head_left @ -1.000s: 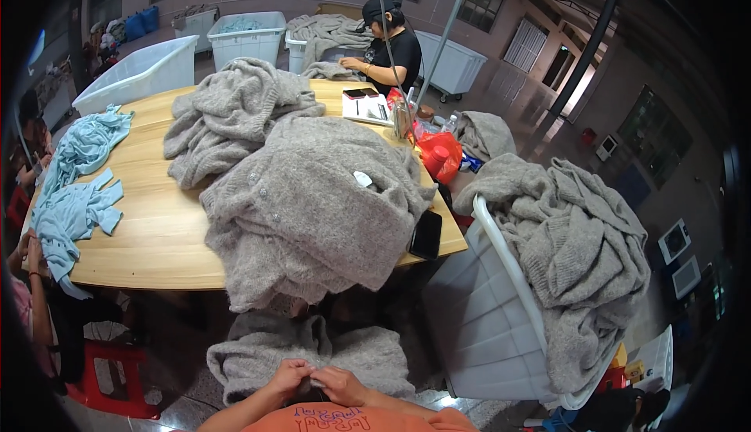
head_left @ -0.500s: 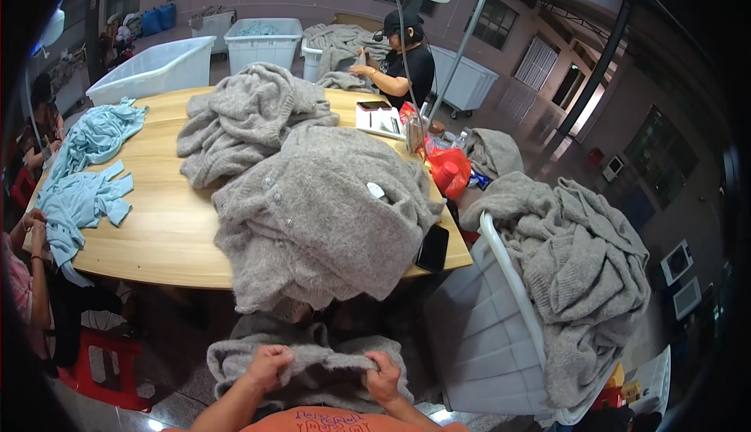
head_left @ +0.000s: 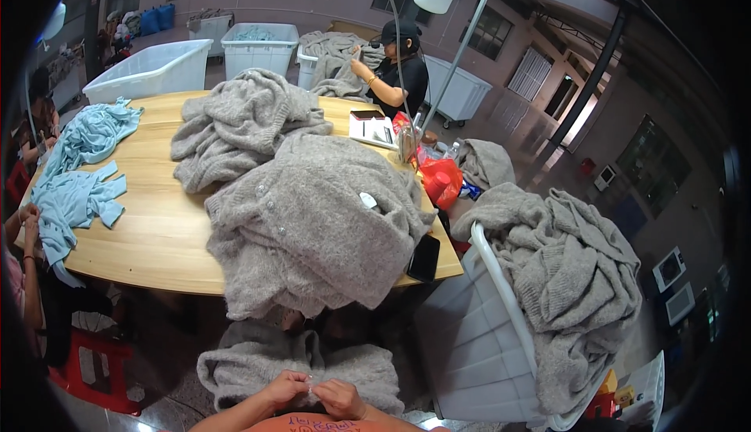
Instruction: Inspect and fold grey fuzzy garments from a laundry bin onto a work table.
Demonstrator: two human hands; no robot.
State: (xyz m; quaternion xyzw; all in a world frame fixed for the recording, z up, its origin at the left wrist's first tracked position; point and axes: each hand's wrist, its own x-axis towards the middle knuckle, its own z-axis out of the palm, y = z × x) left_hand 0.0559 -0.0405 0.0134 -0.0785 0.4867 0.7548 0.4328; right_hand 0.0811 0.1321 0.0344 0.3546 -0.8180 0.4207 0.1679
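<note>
My left hand [head_left: 286, 387] and my right hand [head_left: 339, 397] are close together in front of my body, fingertips pinched and almost meeting. A tiny pale bit shows between them, too small to name. Just beyond and beneath the hands, a grey knit garment [head_left: 235, 362] is spread low in front of me, below the table edge. Both hands overlap it in the picture. A big heap of grey knitwear [head_left: 313, 233] covers the near right of the table and hangs over its edge. One piece in that heap has small shiny buttons and a white label [head_left: 368, 200].
The wooden table [head_left: 149, 252] carries light blue garments [head_left: 82, 197], another grey pile [head_left: 242, 119] and a black phone [head_left: 424, 258]. At right, a bin [head_left: 469, 330] overflows with grey knitwear. Co-workers sit at left and across. A red stool [head_left: 98, 365] stands at lower left.
My hands have come together from wide apart. The edge of grey knit stretched between them before is no longer drawn out. The view has shifted slightly.
</note>
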